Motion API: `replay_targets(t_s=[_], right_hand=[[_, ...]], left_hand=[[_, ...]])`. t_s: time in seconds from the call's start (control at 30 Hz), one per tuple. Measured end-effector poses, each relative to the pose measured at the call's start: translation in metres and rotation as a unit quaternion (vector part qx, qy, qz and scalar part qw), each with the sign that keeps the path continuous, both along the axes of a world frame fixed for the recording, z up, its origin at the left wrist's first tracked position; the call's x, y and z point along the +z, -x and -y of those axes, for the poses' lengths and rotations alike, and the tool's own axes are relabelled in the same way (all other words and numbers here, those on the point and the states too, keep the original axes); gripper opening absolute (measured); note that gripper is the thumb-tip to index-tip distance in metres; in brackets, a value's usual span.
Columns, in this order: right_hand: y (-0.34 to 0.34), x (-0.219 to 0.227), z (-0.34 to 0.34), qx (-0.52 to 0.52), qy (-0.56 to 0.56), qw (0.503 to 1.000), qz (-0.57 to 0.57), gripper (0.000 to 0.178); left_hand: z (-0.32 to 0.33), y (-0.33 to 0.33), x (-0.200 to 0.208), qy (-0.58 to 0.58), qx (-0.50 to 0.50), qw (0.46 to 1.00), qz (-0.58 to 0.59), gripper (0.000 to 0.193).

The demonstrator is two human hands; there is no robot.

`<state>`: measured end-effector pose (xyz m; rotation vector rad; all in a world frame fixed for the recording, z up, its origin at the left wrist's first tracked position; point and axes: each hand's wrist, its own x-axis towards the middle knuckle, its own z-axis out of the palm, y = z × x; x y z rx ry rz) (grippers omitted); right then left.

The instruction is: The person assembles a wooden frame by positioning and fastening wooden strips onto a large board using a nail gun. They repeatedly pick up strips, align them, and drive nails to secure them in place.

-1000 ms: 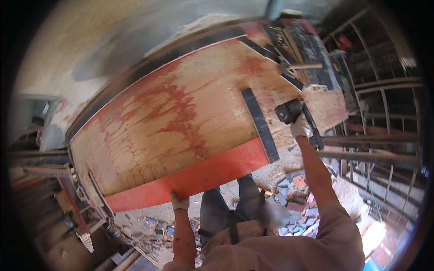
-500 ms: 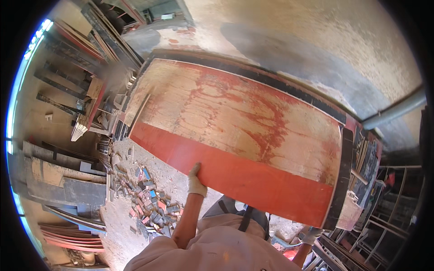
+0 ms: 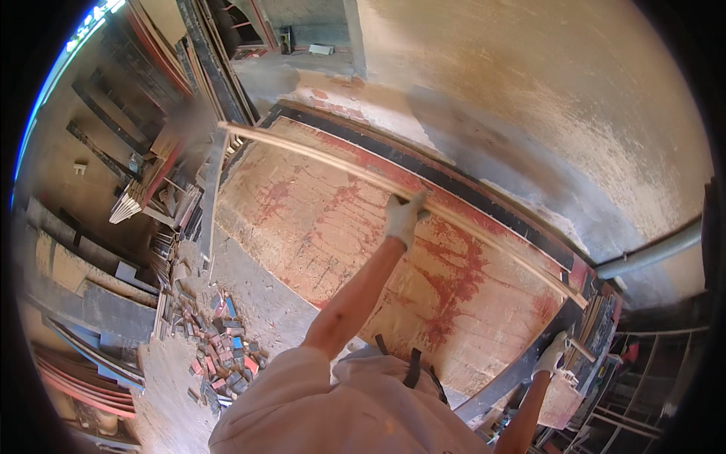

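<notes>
A long, narrow, pale wooden strip (image 3: 325, 157), perhaps a board seen edge-on, runs slantwise over the large red-stained plywood panel (image 3: 302, 234). My gloved left hand (image 3: 403, 221) grips it near its middle, the fingers partly hidden behind it. Beyond the right end of the panel, my gloved right hand (image 3: 549, 356) is beside the dark edge batten (image 3: 522, 374), its fingers stretched out and apart from the strip. A short stick like a tool handle (image 3: 581, 348) lies close to that hand.
Small wood offcuts (image 3: 227, 348) lie heaped on the floor at the left. Boards (image 3: 113, 318) are stacked farther left. The wall (image 3: 529, 113) rises behind the panel, with a pipe (image 3: 650, 250) at the right. Metal frames (image 3: 628, 408) stand at the lower right.
The wide red board on the panel's near side no longer shows its face there; a pale strip now crosses farther back. My left hand has moved up and away, my right hand upward.
</notes>
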<state>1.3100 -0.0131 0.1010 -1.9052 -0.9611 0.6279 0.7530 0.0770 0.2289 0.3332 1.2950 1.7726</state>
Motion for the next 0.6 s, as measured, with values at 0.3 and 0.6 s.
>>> replay_targets(t_s=[0.3, 0.6], right_hand=[[0.020, 0.059, -0.128, -0.001, 0.138, 0.985, -0.107, 0.066], [0.005, 0.131, -0.171, 0.192, 0.182, 0.948, -0.180, 0.055]], left_hand=[[-0.140, 0.025, 0.011, -0.026, 0.012, 0.999, 0.024, 0.046], [-0.251, 0.031, -0.003, 0.005, -0.002, 0.998, -0.064, 0.050]])
